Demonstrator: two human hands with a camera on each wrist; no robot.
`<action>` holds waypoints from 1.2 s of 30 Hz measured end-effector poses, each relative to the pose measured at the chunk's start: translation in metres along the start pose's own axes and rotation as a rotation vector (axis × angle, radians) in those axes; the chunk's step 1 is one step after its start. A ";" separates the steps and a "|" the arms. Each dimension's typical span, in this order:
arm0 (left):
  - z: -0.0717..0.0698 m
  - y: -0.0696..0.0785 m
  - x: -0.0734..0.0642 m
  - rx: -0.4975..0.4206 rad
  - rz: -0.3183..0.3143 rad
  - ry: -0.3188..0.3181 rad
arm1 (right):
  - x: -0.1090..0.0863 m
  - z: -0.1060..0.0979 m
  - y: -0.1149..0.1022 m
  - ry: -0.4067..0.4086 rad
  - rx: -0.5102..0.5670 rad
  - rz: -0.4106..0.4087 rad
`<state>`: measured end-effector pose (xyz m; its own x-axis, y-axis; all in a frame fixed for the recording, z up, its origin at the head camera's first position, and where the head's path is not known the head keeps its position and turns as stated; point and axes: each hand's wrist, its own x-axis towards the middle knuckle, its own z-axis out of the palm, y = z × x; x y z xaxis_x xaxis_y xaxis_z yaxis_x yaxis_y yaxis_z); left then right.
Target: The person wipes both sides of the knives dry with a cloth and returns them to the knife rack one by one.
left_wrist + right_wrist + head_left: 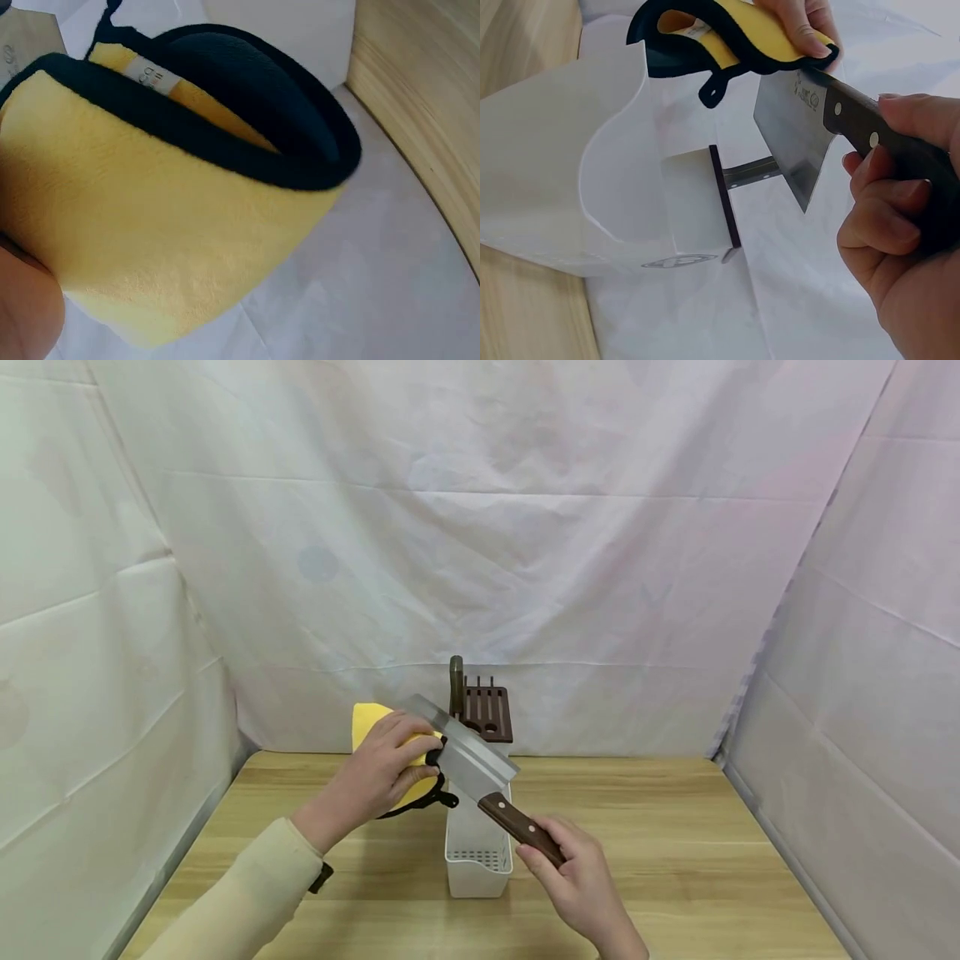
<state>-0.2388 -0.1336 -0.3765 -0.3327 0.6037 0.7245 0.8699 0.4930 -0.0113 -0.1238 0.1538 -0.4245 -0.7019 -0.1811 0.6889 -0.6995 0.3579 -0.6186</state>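
My right hand [581, 883] grips the dark wooden handle of a cleaver [468, 762], whose broad steel blade slants up and to the left above the table. In the right wrist view, fingers curl round the handle and the blade [791, 139] shows lettering near it. With its fingers and thumb, my left hand [384, 766] holds a yellow cloth [366, 718] with black edging and a hanging loop. The cloth's edge lies at the blade's upper side; the exact contact is hidden. Close up in the left wrist view, the folded cloth [187, 217] shows a small white label.
Below the blade, a white plastic basket [477, 882] with a perforated bottom stands on the wooden table [637, 852]. Behind it is a knife holder [501, 703] with a dark brown slotted top and another knife [457, 677] upright in it. White cloth walls [525, 568] enclose the table.
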 end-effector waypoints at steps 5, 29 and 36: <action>0.003 0.008 0.002 -0.014 -0.027 -0.007 | 0.001 0.003 0.000 -0.002 -0.036 -0.023; 0.029 0.065 0.019 0.035 0.111 -0.013 | 0.005 0.016 -0.003 0.022 -0.090 -0.046; 0.034 0.077 0.018 0.046 0.074 -0.062 | 0.005 0.018 -0.003 0.006 -0.064 -0.054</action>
<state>-0.1902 -0.0628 -0.3877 -0.2915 0.6767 0.6761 0.8759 0.4728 -0.0956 -0.1275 0.1355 -0.4256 -0.6627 -0.1965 0.7227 -0.7259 0.4061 -0.5552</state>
